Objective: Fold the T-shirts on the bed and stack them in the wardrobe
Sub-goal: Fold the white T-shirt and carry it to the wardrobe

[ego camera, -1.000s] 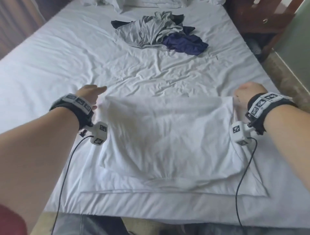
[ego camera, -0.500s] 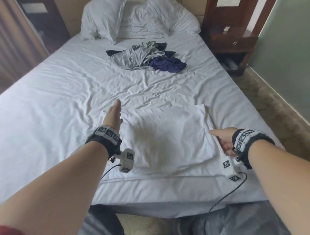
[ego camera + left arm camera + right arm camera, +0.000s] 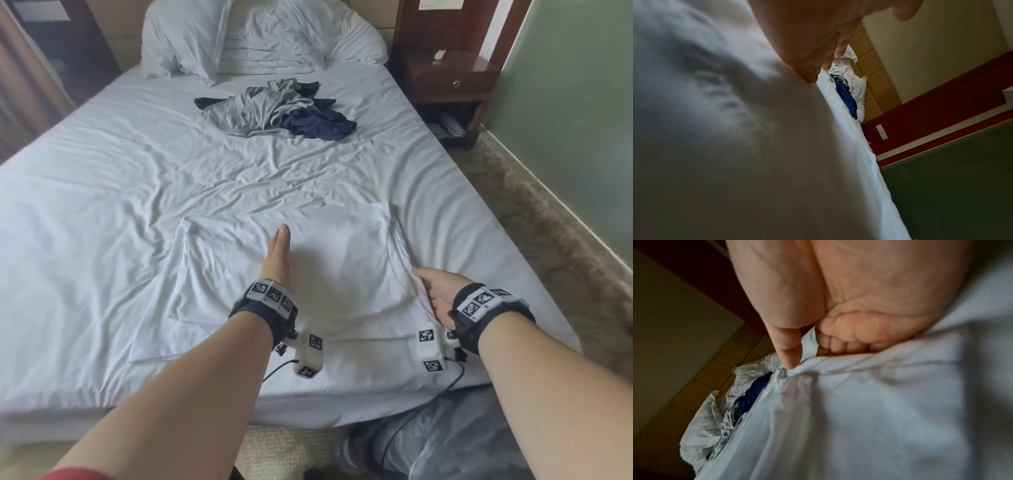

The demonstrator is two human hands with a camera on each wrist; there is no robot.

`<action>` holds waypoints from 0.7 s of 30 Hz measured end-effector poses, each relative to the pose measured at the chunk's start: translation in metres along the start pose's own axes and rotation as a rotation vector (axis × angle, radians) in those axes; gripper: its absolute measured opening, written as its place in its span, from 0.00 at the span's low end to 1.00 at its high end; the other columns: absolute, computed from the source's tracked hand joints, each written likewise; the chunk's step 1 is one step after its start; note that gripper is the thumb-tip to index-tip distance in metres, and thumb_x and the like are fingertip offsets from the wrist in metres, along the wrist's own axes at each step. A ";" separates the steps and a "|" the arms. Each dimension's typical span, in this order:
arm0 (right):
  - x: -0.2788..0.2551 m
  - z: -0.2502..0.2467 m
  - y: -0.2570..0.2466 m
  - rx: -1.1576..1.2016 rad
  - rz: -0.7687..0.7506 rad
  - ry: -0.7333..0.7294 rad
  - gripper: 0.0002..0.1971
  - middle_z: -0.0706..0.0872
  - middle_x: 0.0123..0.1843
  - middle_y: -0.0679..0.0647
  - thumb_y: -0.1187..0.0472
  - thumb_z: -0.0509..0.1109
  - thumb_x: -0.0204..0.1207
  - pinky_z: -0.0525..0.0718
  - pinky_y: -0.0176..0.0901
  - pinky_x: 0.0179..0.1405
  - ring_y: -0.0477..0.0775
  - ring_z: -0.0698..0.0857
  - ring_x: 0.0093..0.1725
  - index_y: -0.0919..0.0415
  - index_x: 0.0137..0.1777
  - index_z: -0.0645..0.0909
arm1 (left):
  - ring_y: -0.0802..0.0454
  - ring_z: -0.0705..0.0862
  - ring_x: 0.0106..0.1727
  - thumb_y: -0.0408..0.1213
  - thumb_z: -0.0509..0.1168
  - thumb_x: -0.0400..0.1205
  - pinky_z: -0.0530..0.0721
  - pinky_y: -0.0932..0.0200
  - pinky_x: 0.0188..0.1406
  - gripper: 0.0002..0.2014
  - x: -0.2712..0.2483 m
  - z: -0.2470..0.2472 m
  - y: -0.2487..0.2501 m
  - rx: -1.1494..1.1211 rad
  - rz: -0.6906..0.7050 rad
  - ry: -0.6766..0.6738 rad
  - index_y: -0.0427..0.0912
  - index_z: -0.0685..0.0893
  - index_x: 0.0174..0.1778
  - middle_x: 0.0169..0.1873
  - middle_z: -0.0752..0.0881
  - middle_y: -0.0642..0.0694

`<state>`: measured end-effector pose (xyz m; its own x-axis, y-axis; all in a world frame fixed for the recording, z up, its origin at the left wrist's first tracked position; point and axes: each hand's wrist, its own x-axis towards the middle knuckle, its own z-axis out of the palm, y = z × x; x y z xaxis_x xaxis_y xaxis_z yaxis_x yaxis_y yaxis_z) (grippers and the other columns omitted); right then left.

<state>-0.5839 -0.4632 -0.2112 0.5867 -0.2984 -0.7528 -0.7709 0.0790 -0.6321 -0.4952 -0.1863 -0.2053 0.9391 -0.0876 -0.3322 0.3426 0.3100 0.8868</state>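
On the white-sheeted bed, the half-folded white cotton T-shirt lies near the foot edge. The left hand stands edge-down on its middle, fingers straight, gripping nothing. The right hand pinches the shirt's right edge; its fingers curl under the cloth, tips hidden. Farther up, a crumpled grey T-shirt partly covers a navy one.

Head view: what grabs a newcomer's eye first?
The two hands on the white T-shirt at the near edge of the bed: the left hand stands edge-on along its middle, fingers straight, while the right hand grips its right edge. Next, the crumpled pile of grey and navy clothes further up, just short of the pillows.
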 end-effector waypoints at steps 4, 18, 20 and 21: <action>0.002 0.003 -0.005 0.087 0.006 0.015 0.32 0.84 0.62 0.65 0.41 0.70 0.81 0.76 0.59 0.77 0.64 0.83 0.61 0.65 0.75 0.77 | 0.53 0.57 0.88 0.68 0.60 0.84 0.55 0.58 0.74 0.38 0.001 -0.003 -0.019 -0.003 -0.022 0.016 0.60 0.59 0.89 0.88 0.60 0.59; 0.009 0.007 0.002 0.010 -0.004 0.058 0.39 0.87 0.52 0.71 0.37 0.78 0.68 0.84 0.51 0.57 0.66 0.88 0.49 0.75 0.60 0.82 | 0.57 0.58 0.88 0.64 0.57 0.87 0.56 0.62 0.74 0.36 0.004 -0.004 -0.026 0.037 0.024 0.028 0.54 0.57 0.90 0.88 0.59 0.57; 0.005 0.006 0.003 0.007 -0.009 0.070 0.39 0.87 0.53 0.70 0.38 0.79 0.69 0.84 0.53 0.61 0.68 0.88 0.52 0.73 0.66 0.79 | 0.56 0.58 0.88 0.65 0.57 0.87 0.56 0.61 0.74 0.37 0.003 -0.004 -0.027 0.046 0.019 0.019 0.55 0.57 0.90 0.88 0.59 0.57; 0.017 0.003 0.008 0.015 0.000 0.079 0.44 0.88 0.51 0.68 0.36 0.82 0.62 0.84 0.55 0.62 0.68 0.88 0.50 0.72 0.66 0.79 | 0.56 0.59 0.88 0.64 0.57 0.87 0.56 0.60 0.74 0.37 0.002 -0.005 -0.027 0.048 0.022 0.021 0.54 0.57 0.90 0.88 0.59 0.57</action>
<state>-0.5788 -0.4652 -0.2296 0.5647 -0.3727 -0.7364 -0.7667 0.0933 -0.6352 -0.5025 -0.1900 -0.2311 0.9459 -0.0614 -0.3186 0.3232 0.2660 0.9082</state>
